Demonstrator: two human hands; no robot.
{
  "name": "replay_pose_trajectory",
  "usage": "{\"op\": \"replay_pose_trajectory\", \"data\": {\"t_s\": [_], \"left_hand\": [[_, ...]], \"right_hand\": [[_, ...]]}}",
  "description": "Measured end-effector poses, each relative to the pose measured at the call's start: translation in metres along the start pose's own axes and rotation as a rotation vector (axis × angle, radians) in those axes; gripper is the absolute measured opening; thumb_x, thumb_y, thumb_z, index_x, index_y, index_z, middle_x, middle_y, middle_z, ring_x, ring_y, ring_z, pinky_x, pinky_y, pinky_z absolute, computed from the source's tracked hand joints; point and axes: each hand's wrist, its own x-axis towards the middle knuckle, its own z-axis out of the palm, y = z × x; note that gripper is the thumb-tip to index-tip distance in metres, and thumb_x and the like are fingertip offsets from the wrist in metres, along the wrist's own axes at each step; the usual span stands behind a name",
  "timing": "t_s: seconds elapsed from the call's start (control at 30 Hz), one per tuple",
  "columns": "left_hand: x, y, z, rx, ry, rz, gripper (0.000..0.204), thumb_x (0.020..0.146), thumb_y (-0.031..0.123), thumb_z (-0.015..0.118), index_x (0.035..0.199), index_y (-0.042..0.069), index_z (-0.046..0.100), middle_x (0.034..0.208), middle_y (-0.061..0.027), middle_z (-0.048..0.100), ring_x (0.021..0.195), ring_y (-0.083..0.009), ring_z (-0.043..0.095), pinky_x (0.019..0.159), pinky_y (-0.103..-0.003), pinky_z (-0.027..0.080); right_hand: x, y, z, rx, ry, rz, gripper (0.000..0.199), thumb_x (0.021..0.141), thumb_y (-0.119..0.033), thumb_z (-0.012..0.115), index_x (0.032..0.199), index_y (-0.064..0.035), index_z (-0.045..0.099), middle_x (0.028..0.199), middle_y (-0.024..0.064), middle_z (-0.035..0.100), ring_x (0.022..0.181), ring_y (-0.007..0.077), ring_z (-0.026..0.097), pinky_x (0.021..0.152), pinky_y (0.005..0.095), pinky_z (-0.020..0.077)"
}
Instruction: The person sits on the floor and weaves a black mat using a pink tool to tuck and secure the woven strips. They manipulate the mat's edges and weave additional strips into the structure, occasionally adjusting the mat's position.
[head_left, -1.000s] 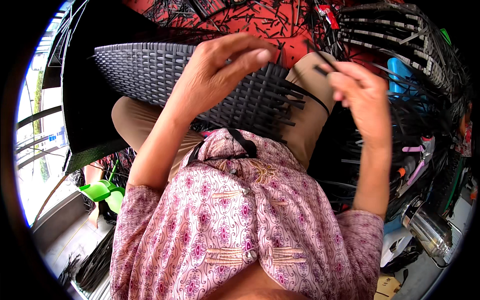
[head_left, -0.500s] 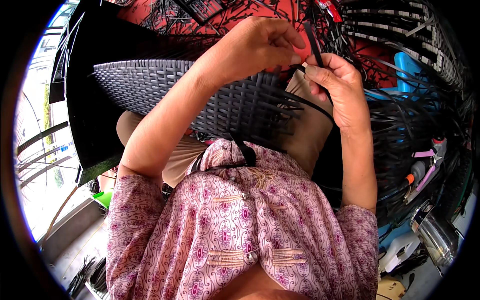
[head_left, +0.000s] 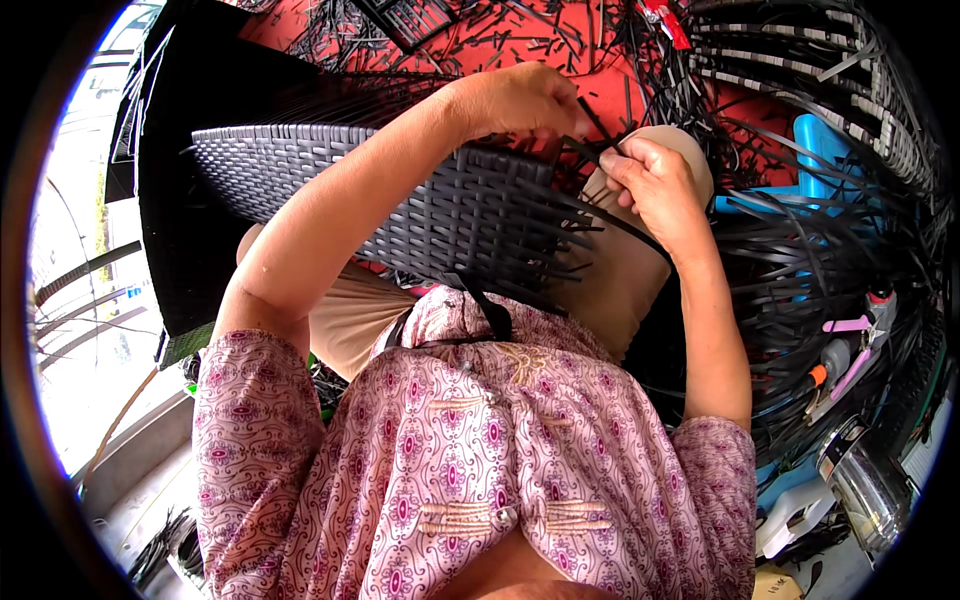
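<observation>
Across the person's lap, held up above the knees, lies a woven panel (head_left: 400,195) of dark grey flat strips, plaited in a tight over-and-under basket pattern. Its left part is finished, with a neat rounded rim along the top edge, and the surface looks slightly glossy and ribbed. Toward the right the weave breaks off into loose strip ends (head_left: 560,235) that fan out unevenly, some straight and some bent downward. The left hand (head_left: 525,100) reaches over the upper edge of the panel at its unfinished end, its fingers curled down and pinched on a thin black strip (head_left: 590,120) there. The right hand (head_left: 650,185) is just beside it, almost touching, closed in a pinch with fingertips pressed together on a strip end at the same spot; which exact strand it has is hard to tell. One long dark strip runs from this point down to the right, under the right wrist. Beneath the panel show tan trousers (head_left: 620,280) and a pink patterned shirt (head_left: 470,450). Beyond the hands the red floor (head_left: 640,90) is strewn with short black offcuts, and at the right a large bundle of loose black strips (head_left: 830,260) lies over a blue container (head_left: 815,150), with small pink-handled tools (head_left: 850,345) near it.
</observation>
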Motion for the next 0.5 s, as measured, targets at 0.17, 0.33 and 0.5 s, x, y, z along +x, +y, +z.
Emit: {"op": "replay_pose_trajectory", "data": {"t_s": [0.17, 0.33, 0.5], "left_hand": [[0.014, -0.014, -0.004, 0.289, -0.031, -0.138, 0.029, 0.087, 0.03, 0.078, 0.1, 0.004, 0.073, 0.081, -0.0025, 0.07, 0.072, -0.0111, 0.063, 0.064, -0.029, 0.05], [0.021, -0.018, 0.003, 0.281, -0.014, -0.092, 0.027, 0.084, 0.023, 0.081, 0.1, 0.003, 0.073, 0.079, -0.0035, 0.069, 0.069, -0.0121, 0.064, 0.061, -0.03, 0.052], [0.016, -0.019, 0.004, 0.162, 0.028, -0.09, 0.029, 0.081, 0.018, 0.084, 0.103, 0.002, 0.072, 0.076, -0.0047, 0.069, 0.066, -0.0133, 0.065, 0.06, -0.03, 0.052]], "right_hand": [[0.019, 0.004, -0.004, 0.162, -0.09, -0.023, 0.023, 0.096, -0.018, 0.067, 0.08, -0.0016, 0.063, 0.078, 0.0022, 0.066, 0.065, 0.0059, 0.056, 0.056, 0.0232, 0.0441], [0.022, 0.006, -0.01, 0.159, -0.143, 0.067, 0.015, 0.097, -0.021, 0.065, 0.099, -0.007, 0.071, 0.074, -0.0065, 0.059, 0.058, -0.0006, 0.046, 0.048, 0.0177, 0.0306], [0.025, 0.006, -0.011, 0.232, -0.131, 0.085, 0.017, 0.098, -0.022, 0.067, 0.101, -0.0061, 0.071, 0.074, -0.0074, 0.059, 0.057, -0.0013, 0.047, 0.047, 0.0169, 0.0318]]}}
